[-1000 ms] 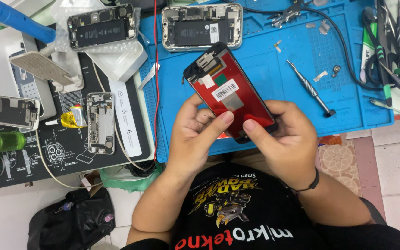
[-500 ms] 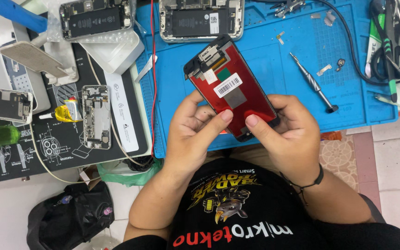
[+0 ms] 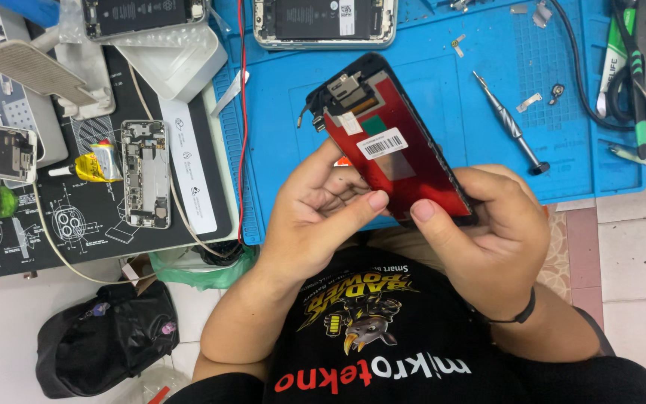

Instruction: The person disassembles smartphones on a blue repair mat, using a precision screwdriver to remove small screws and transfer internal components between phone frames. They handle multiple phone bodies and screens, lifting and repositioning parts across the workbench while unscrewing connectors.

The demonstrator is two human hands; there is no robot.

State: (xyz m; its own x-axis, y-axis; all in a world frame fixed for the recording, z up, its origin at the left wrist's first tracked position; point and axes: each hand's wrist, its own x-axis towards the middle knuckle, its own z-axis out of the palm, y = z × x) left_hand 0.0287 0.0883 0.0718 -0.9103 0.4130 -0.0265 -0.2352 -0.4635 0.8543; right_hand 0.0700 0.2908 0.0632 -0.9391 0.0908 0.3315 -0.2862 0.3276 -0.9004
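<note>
Where thumbs overlap: screen panel edge.

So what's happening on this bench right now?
A person holds a phone screen assembly in both hands over a blue work mat, its red back facing up. The left hand and the right hand grip its lower end, thumbs pressed on the back. A screwdriver lies on the mat, and an opened phone sits at the far edge.
</note>
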